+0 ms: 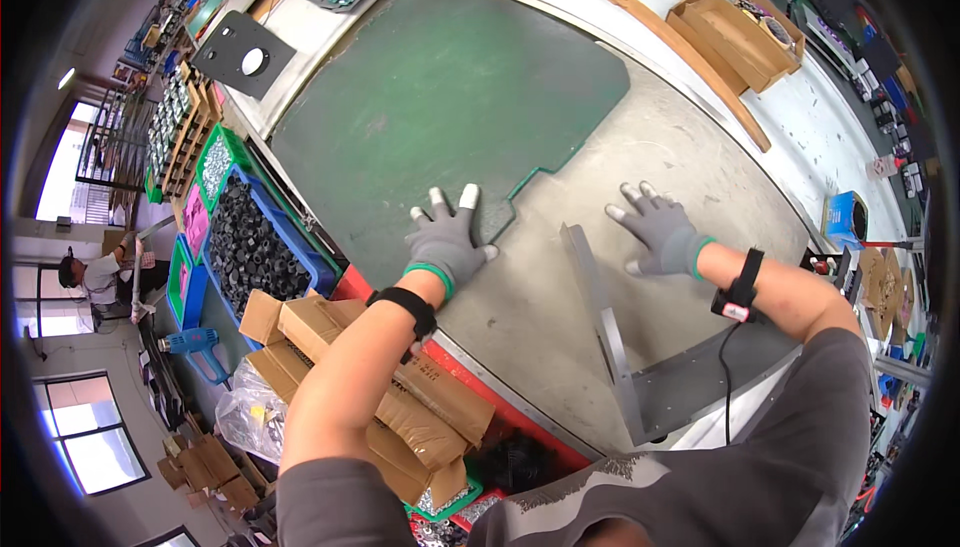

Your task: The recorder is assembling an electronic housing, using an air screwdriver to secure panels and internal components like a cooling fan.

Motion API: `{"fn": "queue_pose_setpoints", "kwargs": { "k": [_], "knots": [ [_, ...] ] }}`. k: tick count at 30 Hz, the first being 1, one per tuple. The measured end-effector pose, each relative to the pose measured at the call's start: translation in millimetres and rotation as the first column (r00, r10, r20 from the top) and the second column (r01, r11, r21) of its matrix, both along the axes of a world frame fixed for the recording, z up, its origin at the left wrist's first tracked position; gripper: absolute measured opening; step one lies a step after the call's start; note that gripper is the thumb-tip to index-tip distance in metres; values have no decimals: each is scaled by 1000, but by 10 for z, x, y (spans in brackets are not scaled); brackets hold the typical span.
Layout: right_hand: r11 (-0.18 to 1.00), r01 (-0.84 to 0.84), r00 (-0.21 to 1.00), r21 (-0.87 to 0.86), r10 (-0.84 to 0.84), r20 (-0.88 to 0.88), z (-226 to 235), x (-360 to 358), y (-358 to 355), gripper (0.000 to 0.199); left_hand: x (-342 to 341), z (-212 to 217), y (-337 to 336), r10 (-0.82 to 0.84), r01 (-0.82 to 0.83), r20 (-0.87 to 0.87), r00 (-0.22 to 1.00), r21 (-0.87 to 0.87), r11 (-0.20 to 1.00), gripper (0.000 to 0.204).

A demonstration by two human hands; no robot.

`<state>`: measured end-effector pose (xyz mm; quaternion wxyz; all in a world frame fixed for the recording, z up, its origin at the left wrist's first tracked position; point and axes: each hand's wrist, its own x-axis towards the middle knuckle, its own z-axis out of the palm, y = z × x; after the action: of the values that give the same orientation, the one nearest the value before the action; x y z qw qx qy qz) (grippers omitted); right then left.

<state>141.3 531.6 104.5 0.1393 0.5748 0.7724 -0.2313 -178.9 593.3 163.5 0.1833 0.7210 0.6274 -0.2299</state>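
Both my hands wear grey gloves with whitish fingertips and green cuffs. My left hand (447, 239) lies with fingers spread on the near corner of a worn green mat (450, 77), holding nothing. To its right, my right hand (658, 233) is also spread and empty, over the bare grey metal tabletop (690, 167). Whether its palm touches the surface I cannot tell. Just below it, a dark grey sheet-metal part with an upright flange (607, 332) rests near my body, its flat side partly hidden by my right arm and shirt.
Left of the table stand a blue bin of black plastic parts (250, 247), cardboard boxes (400, 397) and a blue heat gun (200, 347). A black plate with a round hole (243, 54) lies at far left. Beyond the far edge are a curved wooden strip (660, 32) and an open carton (735, 42).
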Motion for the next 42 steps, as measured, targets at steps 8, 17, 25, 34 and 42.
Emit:
{"fn": "queue_pose_setpoints", "kwargs": {
  "k": [8, 17, 25, 34, 42],
  "knots": [
    [999, -41, 994, -29, 44, 104, 84, 136, -370, 99, 24, -131, 71, -67, 72, -59, 996, 73, 995, 105],
    [998, -19, 988, -55, 27, 152, 0, 305, -686, 99, 51, -260, 436, -94, 95, -20, 995, 48, 994, 96],
    [999, -18, 992, -42, 23, 121, -3, 339, -737, 98, -129, -470, 496, -71, 75, -72, 995, 50, 996, 91],
    [999, -17, 993, -41, 22, 114, -129, 401, -775, 96, -87, -703, 389, -48, 50, -43, 998, 70, 996, 83],
    [980, -20, 1000, -196, 17, -16, 702, 295, -506, 83, -242, -377, 374, -194, 223, 160, 968, -189, 956, 70]
  ]
}}
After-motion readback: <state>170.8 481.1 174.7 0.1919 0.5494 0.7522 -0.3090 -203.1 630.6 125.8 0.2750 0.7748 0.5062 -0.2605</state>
